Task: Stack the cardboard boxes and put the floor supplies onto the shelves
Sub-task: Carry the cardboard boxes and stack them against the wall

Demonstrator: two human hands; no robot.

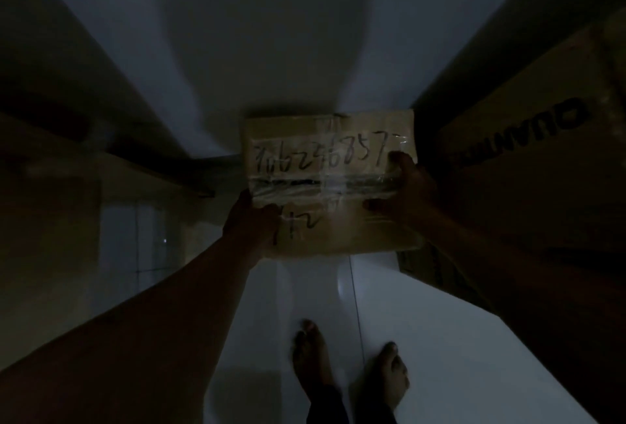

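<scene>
In a dim room I hold a small cardboard box (325,166) in front of me, above the floor. Clear tape runs across its top and handwritten digits are marked on it. My left hand (252,217) grips the box's near left edge, thumb on top. My right hand (406,190) grips the right edge, thumb lying over the top face. A large cardboard box (528,166) with printed dark letters stands close on the right, touching or nearly touching my right forearm.
A shelf unit (111,159) with a pale board runs along the left. A white wall (271,34) is straight ahead. Pale floor tiles (423,322) lie below, with my two bare feet (349,366) standing on them.
</scene>
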